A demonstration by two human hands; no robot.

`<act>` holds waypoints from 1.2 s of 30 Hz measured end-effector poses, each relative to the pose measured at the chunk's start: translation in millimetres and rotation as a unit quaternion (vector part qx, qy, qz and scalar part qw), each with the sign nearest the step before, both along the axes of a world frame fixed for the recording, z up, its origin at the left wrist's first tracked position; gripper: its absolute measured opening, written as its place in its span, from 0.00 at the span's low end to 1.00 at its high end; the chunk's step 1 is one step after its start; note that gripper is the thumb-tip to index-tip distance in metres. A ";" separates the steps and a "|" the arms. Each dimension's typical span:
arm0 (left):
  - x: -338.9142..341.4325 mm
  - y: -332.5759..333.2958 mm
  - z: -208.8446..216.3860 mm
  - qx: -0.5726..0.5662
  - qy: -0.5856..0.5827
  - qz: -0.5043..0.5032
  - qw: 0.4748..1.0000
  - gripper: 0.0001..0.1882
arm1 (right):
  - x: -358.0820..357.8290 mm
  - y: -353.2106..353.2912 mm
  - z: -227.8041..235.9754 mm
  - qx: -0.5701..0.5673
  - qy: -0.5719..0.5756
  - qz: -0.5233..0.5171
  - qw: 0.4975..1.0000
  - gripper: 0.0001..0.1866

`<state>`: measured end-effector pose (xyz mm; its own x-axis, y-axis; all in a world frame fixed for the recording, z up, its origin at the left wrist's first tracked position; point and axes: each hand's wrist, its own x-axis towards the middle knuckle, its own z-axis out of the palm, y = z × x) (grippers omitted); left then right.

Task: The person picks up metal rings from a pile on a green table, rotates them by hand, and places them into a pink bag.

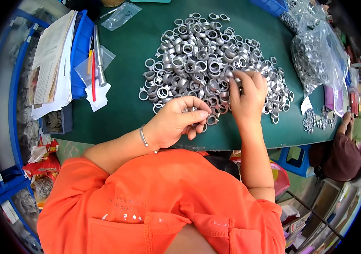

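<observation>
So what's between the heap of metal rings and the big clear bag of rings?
In the head view, only bare green tabletop separates the ring heap from the clear bag.

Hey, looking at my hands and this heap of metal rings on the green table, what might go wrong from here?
The metal rings lie loose and piled up, so reaching in with your right hand might make some slide or roll, perhaps off the near edge of the table.

The bracelet on your left wrist could snag a ring, since your left hand is close to the heap.
</observation>
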<state>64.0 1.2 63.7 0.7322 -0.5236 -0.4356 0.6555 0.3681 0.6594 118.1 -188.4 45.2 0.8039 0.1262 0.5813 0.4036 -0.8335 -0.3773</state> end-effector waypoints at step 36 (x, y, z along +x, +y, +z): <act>-2.0 5.2 -13.6 -0.132 0.101 -0.001 0.986 0.10 | -45.8 16.2 16.3 0.168 0.057 0.294 0.939 0.10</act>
<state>62.0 6.3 50.1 0.6430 -0.6403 -0.4203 0.7649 0.5081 0.3960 72.4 -172.1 61.6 0.7121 0.3919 0.5825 0.6979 -0.3047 -0.6481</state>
